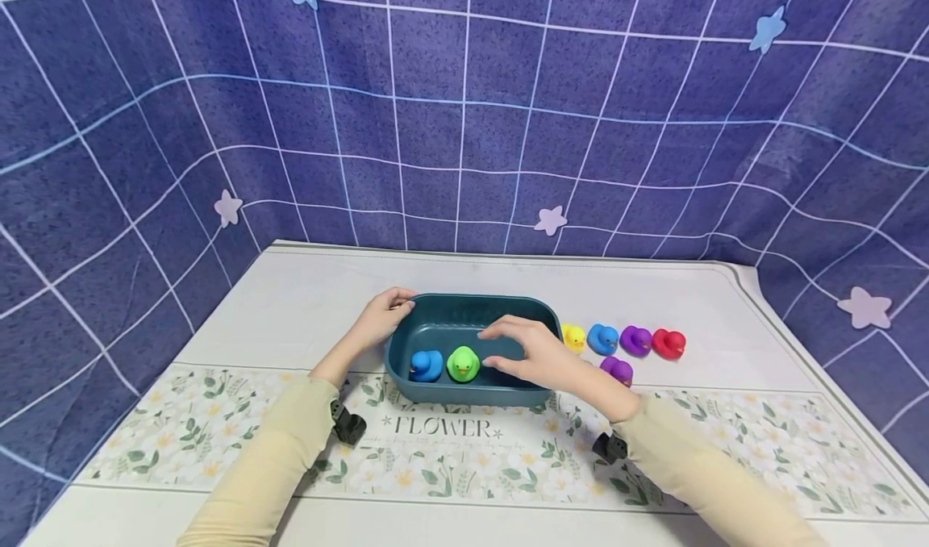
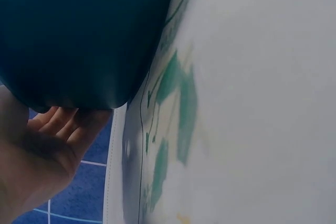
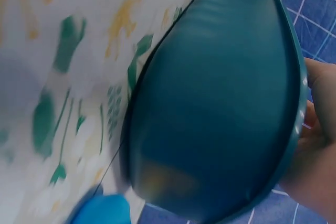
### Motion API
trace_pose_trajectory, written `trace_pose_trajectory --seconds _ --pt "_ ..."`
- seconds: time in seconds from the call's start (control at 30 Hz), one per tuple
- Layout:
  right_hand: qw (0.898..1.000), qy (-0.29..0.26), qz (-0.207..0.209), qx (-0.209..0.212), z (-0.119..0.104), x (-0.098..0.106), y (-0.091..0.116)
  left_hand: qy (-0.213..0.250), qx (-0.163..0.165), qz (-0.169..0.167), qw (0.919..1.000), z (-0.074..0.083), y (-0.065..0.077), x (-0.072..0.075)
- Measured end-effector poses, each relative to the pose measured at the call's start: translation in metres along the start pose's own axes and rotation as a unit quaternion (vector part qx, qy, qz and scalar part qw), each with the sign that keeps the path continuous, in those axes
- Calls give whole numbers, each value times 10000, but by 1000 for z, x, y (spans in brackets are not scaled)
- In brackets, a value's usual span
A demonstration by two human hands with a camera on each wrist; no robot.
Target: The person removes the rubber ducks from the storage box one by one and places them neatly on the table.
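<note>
A dark teal oblong tub stands at the middle of the table. Inside it are a blue toy duck and a green toy duck, side by side near the front wall. At the tub's left end my left hand holds the rim; in the left wrist view its fingers lie against the outer end wall. Over the tub's right half hovers my right hand, thumb and fingers spread apart with nothing between them, just right of the green duck.
Right of the tub, a yellow duck, a blue duck, a purple duck and a red duck form a row. Another purple duck sits in front, partly behind my right forearm. A purple-blue curtain surrounds the table.
</note>
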State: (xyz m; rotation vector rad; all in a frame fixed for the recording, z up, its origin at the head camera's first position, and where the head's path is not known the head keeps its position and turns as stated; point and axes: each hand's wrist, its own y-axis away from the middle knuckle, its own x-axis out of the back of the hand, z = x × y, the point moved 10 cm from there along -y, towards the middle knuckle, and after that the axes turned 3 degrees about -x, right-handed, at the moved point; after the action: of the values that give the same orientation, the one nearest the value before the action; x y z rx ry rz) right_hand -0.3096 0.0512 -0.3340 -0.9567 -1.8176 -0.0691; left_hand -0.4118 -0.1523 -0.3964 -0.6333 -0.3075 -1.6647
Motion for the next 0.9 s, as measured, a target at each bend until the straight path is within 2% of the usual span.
trace_pose_trajectory --seconds 0.3,0.47,0.67,0.9 --pt "9995 -135 -198 217 -7 -20 -13 -31 -34 14 10000 -1 -1 0" --pt "9992 -104 -375 66 -4 -30 -19 22 -35 45 10000 2 1 1" --pt "9993 -41 -337 -161 3 -37 -22 75 -28 26 10000 3 1 0" --pt "9995 -15 -299 -140 3 -40 -24 48 -27 50 10000 0 -1 1"
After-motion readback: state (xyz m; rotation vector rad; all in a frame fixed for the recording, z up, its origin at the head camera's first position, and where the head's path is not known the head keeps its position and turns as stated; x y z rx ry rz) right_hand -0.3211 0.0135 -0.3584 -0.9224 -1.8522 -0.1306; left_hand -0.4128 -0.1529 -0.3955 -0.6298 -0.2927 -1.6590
